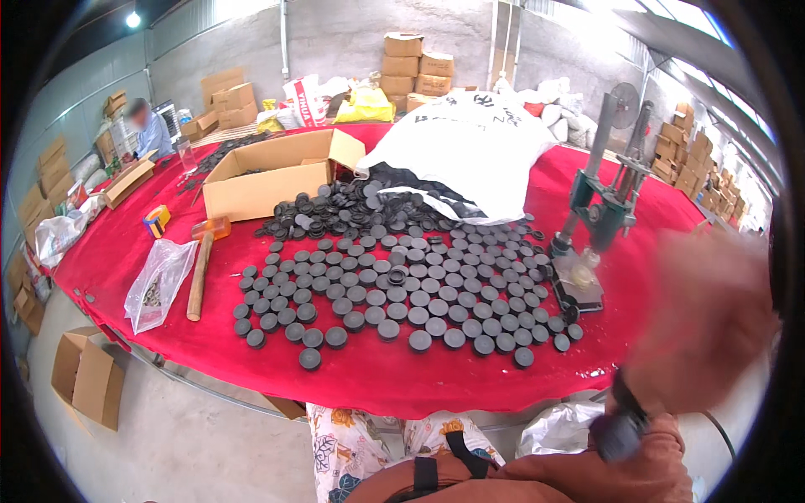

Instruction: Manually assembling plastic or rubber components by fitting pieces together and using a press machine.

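Observation:
My right hand (700, 323), smeared by motion, is raised at the right beside the table, with a dark watch (619, 423) at its wrist. Its fingers are too blurred to read, and I cannot make out anything in them. Nearest to it is a green hand press (597, 205) with a dark base plate (584, 295) and a clear piece at its foot. Many round black caps (417, 314) lie spread in a single layer before me, and a heap of them (335, 210) rises behind. My left hand is out of the picture.
A big white sack (470, 142) spills black caps onto the red-covered table (235, 360). Left of it stand an open cardboard box (264, 189), a wooden-handled hammer (201, 272), a yellow tape roll (157, 220) and a clear plastic bag (158, 289). Another person (151, 132) sits far left.

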The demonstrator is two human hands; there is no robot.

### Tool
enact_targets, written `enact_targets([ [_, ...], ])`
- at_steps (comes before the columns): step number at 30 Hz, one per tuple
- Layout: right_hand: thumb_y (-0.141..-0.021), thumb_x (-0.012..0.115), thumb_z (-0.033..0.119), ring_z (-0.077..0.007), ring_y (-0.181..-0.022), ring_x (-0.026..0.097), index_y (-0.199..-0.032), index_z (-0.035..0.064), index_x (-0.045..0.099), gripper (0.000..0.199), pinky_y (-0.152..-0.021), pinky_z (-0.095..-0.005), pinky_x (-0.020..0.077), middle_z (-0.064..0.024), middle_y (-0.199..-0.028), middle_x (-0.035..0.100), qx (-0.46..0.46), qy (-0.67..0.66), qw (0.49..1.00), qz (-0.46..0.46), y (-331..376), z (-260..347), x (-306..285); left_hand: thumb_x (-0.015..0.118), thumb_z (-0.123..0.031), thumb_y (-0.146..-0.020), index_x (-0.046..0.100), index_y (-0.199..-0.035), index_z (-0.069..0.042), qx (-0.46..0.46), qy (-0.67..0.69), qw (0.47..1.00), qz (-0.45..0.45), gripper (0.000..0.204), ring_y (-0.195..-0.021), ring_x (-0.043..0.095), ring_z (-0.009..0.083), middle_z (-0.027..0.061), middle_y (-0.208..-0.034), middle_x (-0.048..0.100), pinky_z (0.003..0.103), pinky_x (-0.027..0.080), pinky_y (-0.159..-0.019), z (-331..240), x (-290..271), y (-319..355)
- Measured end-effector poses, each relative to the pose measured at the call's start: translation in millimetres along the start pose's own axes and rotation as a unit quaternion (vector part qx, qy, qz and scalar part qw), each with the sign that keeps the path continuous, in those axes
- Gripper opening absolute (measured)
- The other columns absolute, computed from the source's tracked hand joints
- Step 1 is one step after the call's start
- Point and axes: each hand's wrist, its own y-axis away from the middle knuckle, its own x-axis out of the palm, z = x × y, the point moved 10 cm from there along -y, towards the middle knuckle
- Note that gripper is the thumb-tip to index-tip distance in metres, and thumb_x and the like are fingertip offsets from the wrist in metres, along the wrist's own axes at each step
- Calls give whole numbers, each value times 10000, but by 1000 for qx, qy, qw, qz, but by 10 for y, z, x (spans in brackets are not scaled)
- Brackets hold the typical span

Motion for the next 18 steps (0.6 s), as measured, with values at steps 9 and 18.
enact_targets([
  [9, -783, 608, 368, -313, -981, 554, -991, 59, 618, 373, -820, -401, 463, -160, -979, 596, 102, 473, 775, 406, 508, -2704, 867, 210, -360, -955, 509, -978, -21, 51, -13, 997, 63, 453, -865, 529, 250, 157, -867, 551, 382, 436, -795, 147, -393, 437],
  [18, -749, 637, 264, -302, -856, 607, -918, 17, 629, 299, -767, -364, 487, -183, -860, 626, 65, 435, 797, 415, 336, -3242, 871, 641, -87, -683, 617, -693, -59, 91, 240, 888, 383, 38, -549, 525, 195, 56, -643, 558, 274, 417, -473, 414, 1731, 1454],
])
